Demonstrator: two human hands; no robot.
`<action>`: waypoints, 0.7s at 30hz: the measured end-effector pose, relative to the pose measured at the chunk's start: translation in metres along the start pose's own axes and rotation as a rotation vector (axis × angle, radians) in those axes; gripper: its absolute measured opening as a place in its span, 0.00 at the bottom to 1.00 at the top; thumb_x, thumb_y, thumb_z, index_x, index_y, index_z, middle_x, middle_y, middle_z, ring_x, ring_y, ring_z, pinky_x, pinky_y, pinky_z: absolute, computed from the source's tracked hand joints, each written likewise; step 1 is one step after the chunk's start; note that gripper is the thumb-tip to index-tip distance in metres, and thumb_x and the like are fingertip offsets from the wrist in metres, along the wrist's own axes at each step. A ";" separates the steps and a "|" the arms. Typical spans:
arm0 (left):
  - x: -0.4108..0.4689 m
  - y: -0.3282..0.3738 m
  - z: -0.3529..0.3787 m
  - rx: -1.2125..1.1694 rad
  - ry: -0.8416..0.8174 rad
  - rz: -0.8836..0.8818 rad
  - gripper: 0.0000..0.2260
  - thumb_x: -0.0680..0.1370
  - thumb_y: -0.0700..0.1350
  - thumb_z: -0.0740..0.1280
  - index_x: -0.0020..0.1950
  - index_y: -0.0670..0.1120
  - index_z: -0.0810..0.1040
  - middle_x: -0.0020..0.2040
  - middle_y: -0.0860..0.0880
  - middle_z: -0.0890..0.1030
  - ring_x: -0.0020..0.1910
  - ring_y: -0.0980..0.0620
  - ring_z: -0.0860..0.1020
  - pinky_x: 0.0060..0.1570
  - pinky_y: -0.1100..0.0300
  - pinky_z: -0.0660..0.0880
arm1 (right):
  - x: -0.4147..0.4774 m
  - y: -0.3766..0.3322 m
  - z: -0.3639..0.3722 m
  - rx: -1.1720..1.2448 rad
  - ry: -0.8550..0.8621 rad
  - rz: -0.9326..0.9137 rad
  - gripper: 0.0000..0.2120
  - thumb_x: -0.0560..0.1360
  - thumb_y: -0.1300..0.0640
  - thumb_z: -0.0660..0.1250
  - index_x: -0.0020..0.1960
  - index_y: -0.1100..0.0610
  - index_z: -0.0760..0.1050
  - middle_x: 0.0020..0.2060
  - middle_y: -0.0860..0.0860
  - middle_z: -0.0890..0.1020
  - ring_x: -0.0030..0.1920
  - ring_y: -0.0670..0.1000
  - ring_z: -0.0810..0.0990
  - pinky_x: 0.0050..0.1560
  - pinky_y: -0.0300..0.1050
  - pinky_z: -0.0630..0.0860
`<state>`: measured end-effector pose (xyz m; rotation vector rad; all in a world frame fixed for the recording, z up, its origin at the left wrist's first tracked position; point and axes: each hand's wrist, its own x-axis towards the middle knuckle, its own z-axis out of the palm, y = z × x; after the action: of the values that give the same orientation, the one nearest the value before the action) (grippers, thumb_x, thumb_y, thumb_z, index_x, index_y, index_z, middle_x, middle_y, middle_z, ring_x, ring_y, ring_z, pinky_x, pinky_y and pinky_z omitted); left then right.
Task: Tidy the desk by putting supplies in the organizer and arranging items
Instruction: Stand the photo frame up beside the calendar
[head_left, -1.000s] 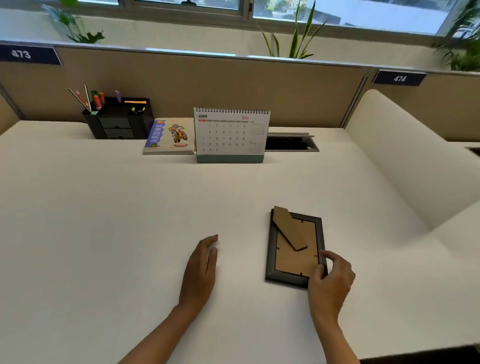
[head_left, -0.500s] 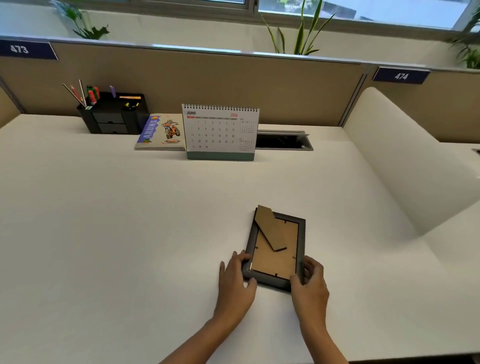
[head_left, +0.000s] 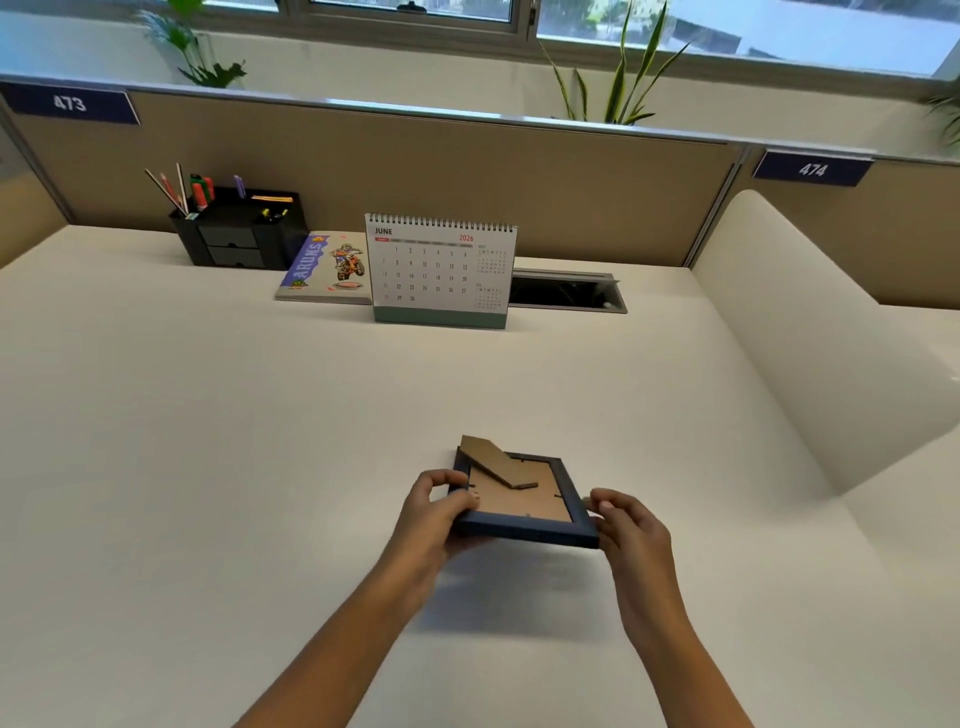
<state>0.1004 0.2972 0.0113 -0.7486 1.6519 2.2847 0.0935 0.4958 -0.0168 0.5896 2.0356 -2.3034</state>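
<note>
White desk surface (head_left: 260, 441) bounded at rear by a tan partition (head_left: 467, 171). Partition carries number plates 473 (head_left: 70, 103) and 474 (head_left: 812, 169). Behind partition: window (head_left: 519, 15) admitting daylight, with leafy plants (head_left: 618, 78) just below it.

Picture frame (head_left: 524, 499) front hidden, face-down; calendar (head_left: 441, 270) small print unreadable.

window plants (head_left: 618, 78), partition labels 473 (head_left: 70, 103), 474 (head_left: 812, 169)

Frame (head_left: 524, 531) matt dark, cardboard back; desk (head_left: 260, 467) smooth matt.
</note>
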 end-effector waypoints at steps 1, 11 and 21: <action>-0.004 0.009 -0.002 -0.075 -0.014 -0.039 0.11 0.75 0.32 0.64 0.56 0.41 0.73 0.49 0.41 0.72 0.48 0.45 0.74 0.34 0.54 0.81 | 0.002 -0.005 0.001 -0.058 -0.044 -0.063 0.14 0.75 0.72 0.58 0.51 0.60 0.78 0.48 0.56 0.82 0.46 0.53 0.79 0.43 0.38 0.76; -0.026 0.040 -0.036 -0.209 -0.251 -0.228 0.06 0.73 0.37 0.69 0.45 0.36 0.83 0.50 0.36 0.80 0.48 0.39 0.81 0.50 0.46 0.79 | 0.002 -0.002 0.025 -0.444 -0.401 -0.386 0.12 0.73 0.69 0.67 0.46 0.53 0.77 0.44 0.46 0.82 0.49 0.49 0.78 0.50 0.40 0.72; 0.002 0.035 -0.038 0.454 -0.207 -0.153 0.24 0.68 0.59 0.65 0.59 0.48 0.75 0.69 0.51 0.68 0.71 0.52 0.59 0.70 0.56 0.52 | 0.000 0.007 0.039 -0.251 -0.275 -0.349 0.08 0.73 0.71 0.65 0.43 0.58 0.75 0.38 0.48 0.79 0.43 0.51 0.76 0.45 0.35 0.71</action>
<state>0.0927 0.2492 0.0300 -0.4931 1.8425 1.7227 0.0848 0.4569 -0.0198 -0.0984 2.3779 -2.0800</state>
